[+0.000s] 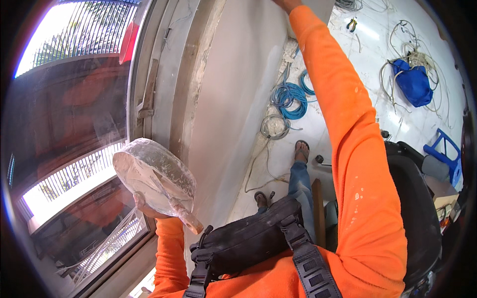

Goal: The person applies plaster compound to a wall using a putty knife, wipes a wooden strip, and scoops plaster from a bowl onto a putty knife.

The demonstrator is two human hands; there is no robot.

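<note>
My left hand (pixel 145 204) holds a round, putty-smeared tub (pixel 152 159) from below, beside the glass window. A putty knife or scraper lies in it, its worn wooden handle (pixel 188 218) sticking out over the near rim. My right arm, in an orange sleeve, stretches up along the pale wall beside the window (pixel 233 84); my right hand (pixel 284 5) is cut off by the top edge, so its fingers and anything in them are hidden.
Coiled blue cable (pixel 290 104) and grey cable lie on the white tiled floor (pixel 355 74) by my feet, with pliers (pixel 352 25) and a blue bag (pixel 412 84) among wires. A black chair (pixel 415 208), a wooden board (pixel 318 213) and a blue plastic object (pixel 444 159) are at right.
</note>
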